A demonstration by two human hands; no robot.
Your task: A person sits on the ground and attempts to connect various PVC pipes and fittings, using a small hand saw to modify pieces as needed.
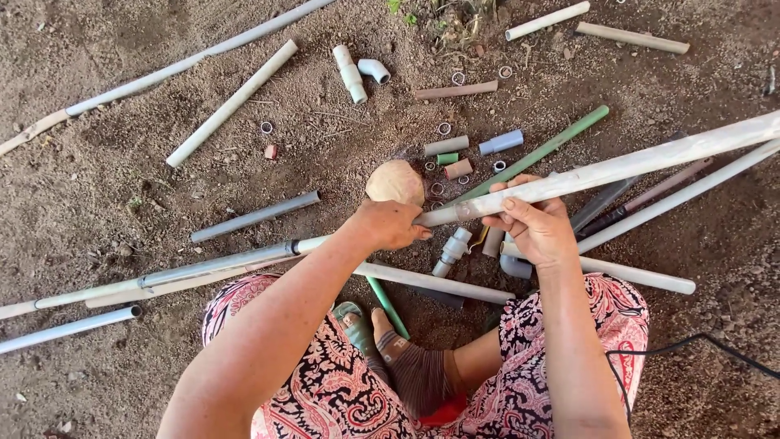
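Note:
I sit on bare dirt with a long whitish pipe held across my front, its far end running off to the upper right. My right hand is wrapped around this pipe near its near end. My left hand grips the pipe's end at the spot where it meets another long pale pipe stretching to the lower left. A round tan stone-like lump lies just beyond my left hand.
Many pipes lie about: a green pipe, a grey pipe, white pipes, an elbow fitting, short couplings and small rings. My patterned skirt and sandalled foot are below. A black cable runs right.

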